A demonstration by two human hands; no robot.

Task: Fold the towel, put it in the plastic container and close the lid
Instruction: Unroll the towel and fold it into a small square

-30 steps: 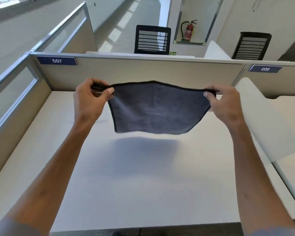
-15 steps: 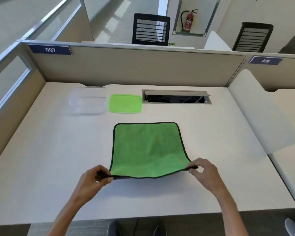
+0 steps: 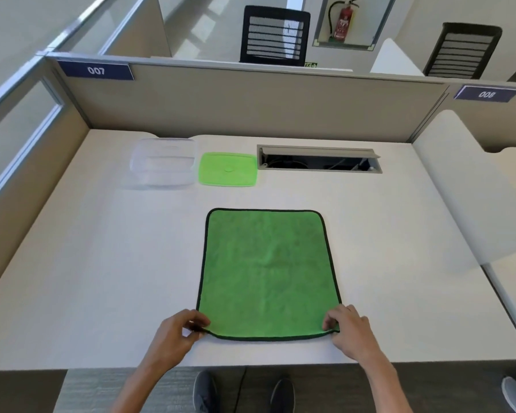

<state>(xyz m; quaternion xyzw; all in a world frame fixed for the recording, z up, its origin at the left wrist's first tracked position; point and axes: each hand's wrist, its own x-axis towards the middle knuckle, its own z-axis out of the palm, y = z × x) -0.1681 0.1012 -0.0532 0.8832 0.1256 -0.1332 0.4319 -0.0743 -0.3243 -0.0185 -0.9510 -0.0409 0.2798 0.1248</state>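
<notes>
A green towel (image 3: 267,272) with a black hem lies spread flat on the desk (image 3: 87,278), green side up. My left hand (image 3: 176,332) pinches its near left corner. My right hand (image 3: 347,330) pinches its near right corner. Both near corners sit close to the desk's front edge. A clear plastic container (image 3: 163,162) stands open at the back left of the desk. Its green lid (image 3: 227,169) lies flat just to the right of it, apart from the towel.
An open cable hatch (image 3: 319,159) is set into the desk at the back right. Beige partition walls (image 3: 251,99) close the back and left. A white divider panel (image 3: 459,192) bounds the right side. My shoes (image 3: 204,391) show below the front edge.
The towel was held up in the air, grey side showing. It has come down flat on the desk, green side up, with both hands drawn back to its near corners.
</notes>
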